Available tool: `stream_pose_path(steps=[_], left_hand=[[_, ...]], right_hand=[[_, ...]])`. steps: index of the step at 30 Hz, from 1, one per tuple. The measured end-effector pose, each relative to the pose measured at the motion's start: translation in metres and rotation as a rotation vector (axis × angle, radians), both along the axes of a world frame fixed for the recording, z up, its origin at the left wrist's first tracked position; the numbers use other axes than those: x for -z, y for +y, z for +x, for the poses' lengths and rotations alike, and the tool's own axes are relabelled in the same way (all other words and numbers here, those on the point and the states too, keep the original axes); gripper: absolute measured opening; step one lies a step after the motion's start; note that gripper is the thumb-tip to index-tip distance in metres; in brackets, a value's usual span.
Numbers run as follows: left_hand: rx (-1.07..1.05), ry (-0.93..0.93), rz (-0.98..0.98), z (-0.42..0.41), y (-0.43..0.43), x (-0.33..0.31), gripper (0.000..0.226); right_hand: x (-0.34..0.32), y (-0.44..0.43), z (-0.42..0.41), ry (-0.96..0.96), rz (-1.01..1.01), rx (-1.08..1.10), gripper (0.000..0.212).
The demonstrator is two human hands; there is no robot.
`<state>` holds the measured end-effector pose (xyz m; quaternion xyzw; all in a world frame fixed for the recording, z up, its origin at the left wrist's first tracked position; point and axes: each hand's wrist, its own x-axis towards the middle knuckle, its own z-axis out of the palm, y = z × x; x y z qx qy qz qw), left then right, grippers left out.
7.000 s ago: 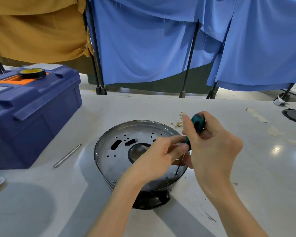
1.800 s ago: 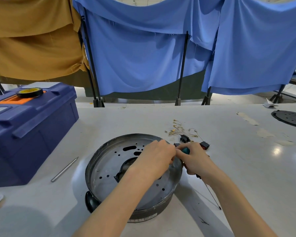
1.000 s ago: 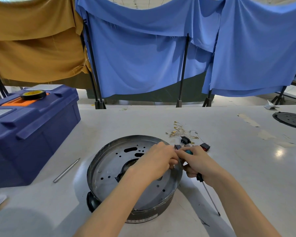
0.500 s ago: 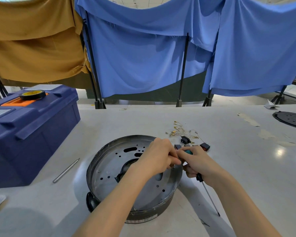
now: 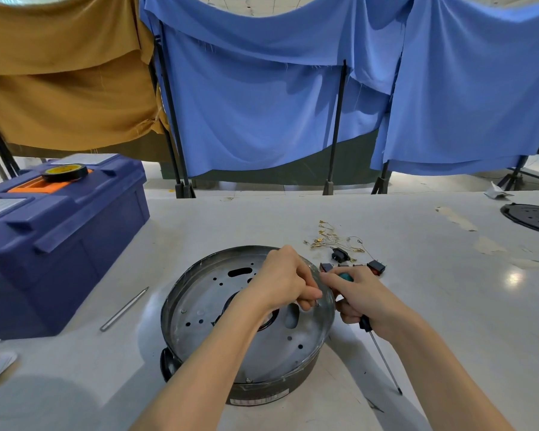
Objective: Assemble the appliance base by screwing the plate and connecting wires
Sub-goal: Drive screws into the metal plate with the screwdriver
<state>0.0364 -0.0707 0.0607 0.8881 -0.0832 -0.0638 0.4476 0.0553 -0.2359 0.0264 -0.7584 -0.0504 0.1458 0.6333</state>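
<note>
The round black appliance base (image 5: 262,395) lies upside down on the white table, with a perforated metal plate (image 5: 206,309) set into it. My left hand (image 5: 285,283) curls over the plate's right rim and pinches a small screw (image 5: 317,304) there. My right hand (image 5: 360,298) sits just outside the rim and grips a screwdriver (image 5: 381,356) by its teal and black handle, the shaft pointing back toward me. A bundle of thin wires with brass terminals (image 5: 332,239) and small black and red switches (image 5: 375,265) lie behind my hands.
A dark blue toolbox (image 5: 53,241) with a roll of tape (image 5: 64,172) on its lid stands at the left. A slim metal rod (image 5: 123,309) lies between toolbox and base. A black round plate (image 5: 532,217) sits at the far right edge. Cloth screens hang behind the table.
Seven seconds ago the screwdriver stood upright driving into the plate; now it is tucked back in my right hand. Over the last second my left hand's fingers shifted slightly at the rim.
</note>
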Motion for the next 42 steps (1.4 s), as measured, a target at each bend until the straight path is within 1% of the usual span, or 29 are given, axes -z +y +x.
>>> stream_pose_path(steps=[6, 9, 18, 21, 25, 29, 34, 38, 42], left_hand=[[-0.058, 0.01, -0.011, 0.003, -0.011, 0.003, 0.014], [-0.105, 0.046, -0.073, 0.005, -0.011, 0.006, 0.021], [-0.173, 0.155, -0.205, 0.001, -0.01, 0.008, 0.033], [-0.197, 0.157, -0.22, 0.003, -0.014, 0.007, 0.031], [-0.206, 0.191, -0.274, 0.004, -0.011, 0.006, 0.032], [-0.14, 0.235, -0.247, 0.001, -0.011, 0.006, 0.036], [-0.172, 0.208, -0.238, 0.002, -0.014, 0.004, 0.035], [-0.119, 0.226, -0.199, -0.002, -0.019, 0.004, 0.034], [-0.186, 0.197, -0.271, 0.0, -0.013, 0.004, 0.029]], right_hand=[[0.0, -0.001, 0.0, -0.002, -0.002, -0.009, 0.031], [0.0, -0.001, 0.0, 0.0, 0.011, -0.013, 0.027], [0.002, 0.0, 0.001, -0.003, 0.015, -0.002, 0.025], [0.002, 0.0, 0.001, -0.006, 0.001, -0.006, 0.029], [0.001, 0.0, 0.001, -0.004, -0.004, -0.005, 0.033], [0.001, 0.0, 0.001, -0.001, -0.006, -0.01, 0.032], [0.001, 0.0, 0.0, 0.0, 0.003, -0.01, 0.027], [0.001, -0.001, 0.0, 0.004, 0.022, -0.022, 0.028], [0.001, -0.001, 0.0, 0.0, 0.028, -0.018, 0.029]])
